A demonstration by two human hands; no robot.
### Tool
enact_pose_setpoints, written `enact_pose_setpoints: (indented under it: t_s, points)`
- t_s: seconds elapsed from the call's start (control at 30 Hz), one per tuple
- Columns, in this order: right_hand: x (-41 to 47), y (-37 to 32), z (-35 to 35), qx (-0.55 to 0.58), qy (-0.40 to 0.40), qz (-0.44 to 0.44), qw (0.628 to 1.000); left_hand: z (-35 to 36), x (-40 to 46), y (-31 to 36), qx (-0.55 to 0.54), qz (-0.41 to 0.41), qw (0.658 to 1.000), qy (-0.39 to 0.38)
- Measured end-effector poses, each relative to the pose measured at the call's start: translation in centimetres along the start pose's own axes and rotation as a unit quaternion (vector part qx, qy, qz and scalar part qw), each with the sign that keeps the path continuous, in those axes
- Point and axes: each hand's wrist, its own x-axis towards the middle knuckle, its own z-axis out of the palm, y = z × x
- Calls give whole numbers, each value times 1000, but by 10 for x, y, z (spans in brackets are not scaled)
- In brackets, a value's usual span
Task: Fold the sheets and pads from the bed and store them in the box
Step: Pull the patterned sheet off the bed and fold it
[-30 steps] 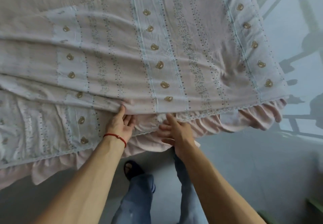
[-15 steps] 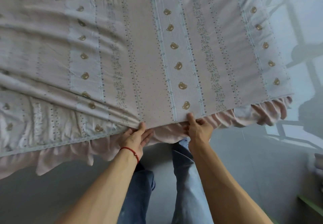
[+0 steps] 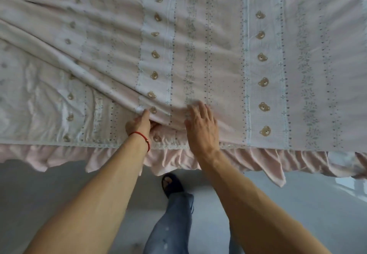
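A pale pink sheet [image 3: 218,55] with striped bands and small bear prints lies spread over the bed, folded over on itself with diagonal creases on the left. Its pink ruffled hem [image 3: 178,160] hangs over the near edge. My left hand [image 3: 139,123], with a red cord on the wrist, pinches the folded edge of the sheet between thumb and fingers. My right hand [image 3: 201,128] lies flat on top of the sheet just to the right, fingers spread, holding nothing. No box is in view.
A grey floor [image 3: 39,194] runs along the near side of the bed. My legs in blue jeans [image 3: 172,224] and a dark sandal [image 3: 171,183] stand close to the bed edge, below the ruffle.
My right hand has let go of the sheet's edge and now lies flat on the cloth. My left hand keeps its pinch. The view has moved closer over the bed.
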Motion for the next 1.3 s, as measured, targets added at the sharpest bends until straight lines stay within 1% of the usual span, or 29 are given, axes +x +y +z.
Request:
enact_pose_setpoints:
  t_s: [0.1, 0.17, 0.23, 0.3, 0.4, 0.47, 0.53, 0.6, 0.67, 0.8, 0.87, 0.97, 1.03, 1.07, 1.1, 1.13, 1.2, 1.23, 1.27, 1.3]
  points:
    - [14, 6, 20, -56, -78, 24, 995, -9, 26, 33, -69, -18, 997, -43]
    - [21, 15, 23, -59, -85, 21, 994, -17, 24, 39, -69, -1, 996, -59]
    - [28, 18, 26, -54, -77, 25, 995, -36, 20, 24, -42, 13, 998, -33]
    - [33, 16, 33, -74, -93, 34, 992, -61, 18, 2, -26, -24, 999, -32]
    - [41, 10, 40, -101, -110, 58, 987, -78, 31, -7, -7, -72, 994, -83]
    - [47, 8, 42, -113, -111, 75, 985, -77, 40, 2, -1, -106, 987, -121]
    - [48, 6, 46, -114, -102, 94, 984, -77, 52, 14, -14, -121, 983, -137]
    - [45, 5, 48, -123, -78, 92, 985, -78, 63, 27, -32, -127, 981, -145]
    - [45, 4, 50, -146, -72, 91, 982, -78, 76, 43, -65, -133, 977, -154]
    - [45, 4, 53, -158, -67, 89, 981, -88, 109, 73, -122, -121, 974, -145]
    - [38, 7, 55, -148, -53, 69, 985, -101, 119, 78, -125, -108, 977, -135]
    - [35, 7, 55, -130, -35, 59, 989, -116, 117, 78, -119, -89, 978, -150]
    - [34, -3, 48, -109, -15, 59, 992, -135, 111, 76, -132, -98, 969, -183]
    - [28, -10, 43, -85, -10, 69, 994, -144, 107, 73, -142, -106, 964, -196]
    - [19, -23, 39, -51, 12, 91, 994, -151, 108, 74, -152, -118, 959, -207]
    - [5, -42, 37, -15, 54, 125, 991, -159, 112, 76, -167, -127, 953, -218]
    - [-31, -95, 42, 48, 140, 207, 967, -175, 123, 88, -205, -124, 941, -238]
    - [-45, -121, 49, 93, 147, 240, 955, -177, 132, 99, -220, -115, 939, -240]
    - [-50, -143, 59, 173, 119, 280, 937, -177, 141, 111, -223, -104, 940, -236]
    - [-49, -162, 72, 272, 68, 329, 902, -176, 150, 123, -217, -92, 943, -233]
